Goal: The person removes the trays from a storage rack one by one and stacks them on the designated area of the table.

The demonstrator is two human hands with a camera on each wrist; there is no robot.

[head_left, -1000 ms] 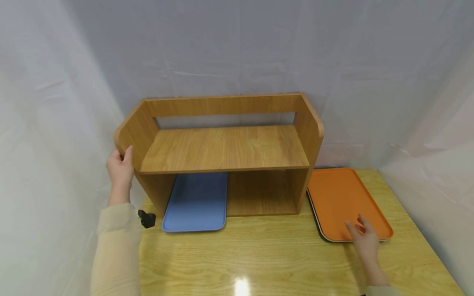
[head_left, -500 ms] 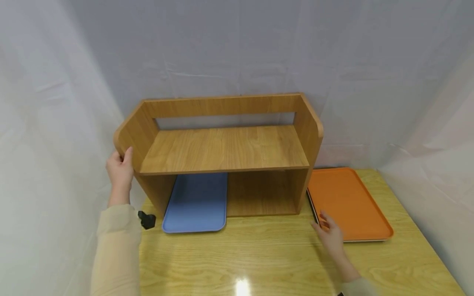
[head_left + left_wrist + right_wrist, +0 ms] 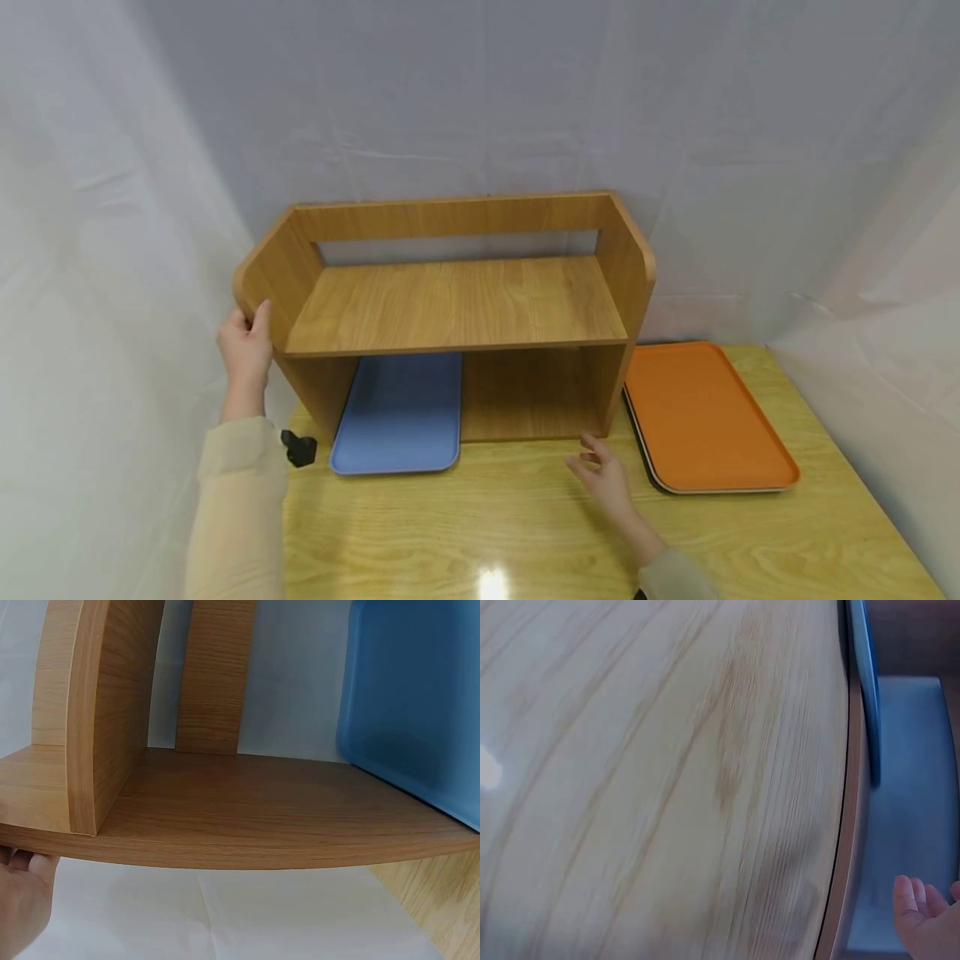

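Your right hand, fingers loosely spread, has left the smooth orange tray and hovers over the glossy table; your left hand still grips the wooden shelf above the blue tray.

No readable text anywhere here. The wooden shelf, the blue tray, the orange tray and the bench are all plain, no labels, brands or numbers on any of them.
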